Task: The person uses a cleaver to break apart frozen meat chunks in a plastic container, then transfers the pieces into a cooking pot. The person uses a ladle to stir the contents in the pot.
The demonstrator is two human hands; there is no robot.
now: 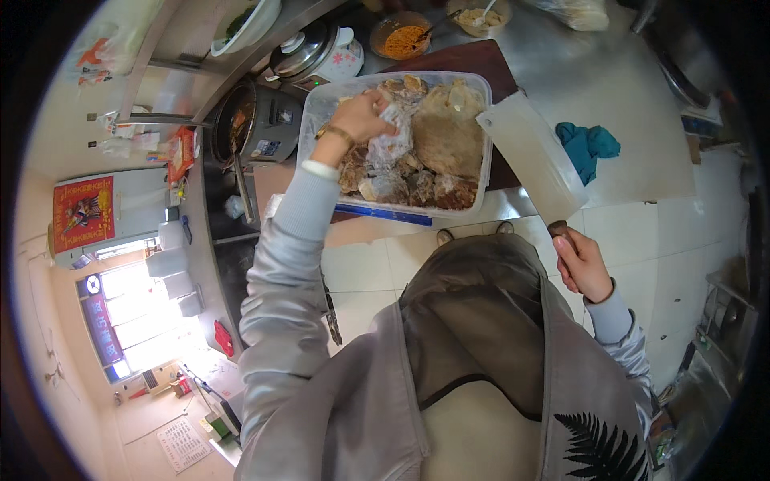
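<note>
My left hand [362, 123] reaches into a clear plastic tub [486, 198], its fingers closed on a crumpled thin plastic bag [391, 138]. Around the bag lie brown chunks of what looks like cooked meat [454, 191], some wrapped in clear film. A large rounded, pale brown piece [448, 135] takes up the tub's right side. Out to the right, my right hand [580, 261] grips a wide-bladed cleaver [535, 156] by its dark handle. The blade points up and left, with its far end by the tub's right rim. A dark red board [481, 60] lies beneath the tub.
A teal cloth [586, 150] lies on the steel counter [589, 78]. Left of the tub are a dark cooker pot [264, 123] with a ladle and a white lidded cooker [334, 57]. Behind are a bowl of orange-red food [404, 42] and a bowl of pale paste [481, 21].
</note>
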